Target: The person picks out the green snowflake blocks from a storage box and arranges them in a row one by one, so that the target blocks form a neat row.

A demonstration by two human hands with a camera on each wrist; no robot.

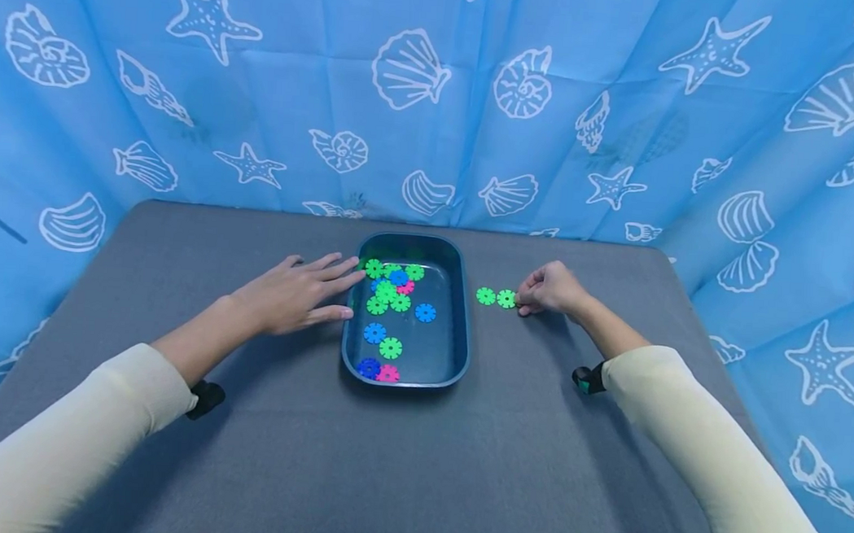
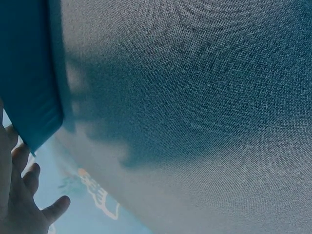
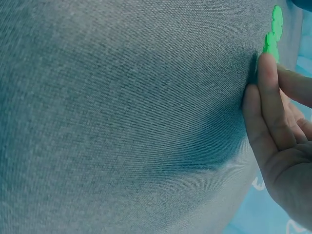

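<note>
My right hand [image 1: 552, 289] is to the right of a dark blue tray [image 1: 464, 334]. Its thumb and finger pinch the edge of a green notched disc [image 1: 506, 299]. Just left of that disc, at its edge, is a second green notched disc [image 1: 485, 296]; whether the two are joined I cannot tell. In the right wrist view the fingertips [image 3: 267, 61] cover part of the nearer disc. My left hand [image 1: 300, 295] has its fingers spread straight at the tray's left rim, holding nothing. Only part of that hand [image 2: 27, 204] shows in the left wrist view, beside the tray wall.
Inside the tray lie several loose notched discs, among them a green disc [image 1: 390, 347], a blue disc [image 1: 426, 313] and a pink disc [image 1: 388, 373]. Grey cloth covers the table [image 1: 400, 469]. A blue curtain [image 1: 449, 137] with white shells hangs behind it.
</note>
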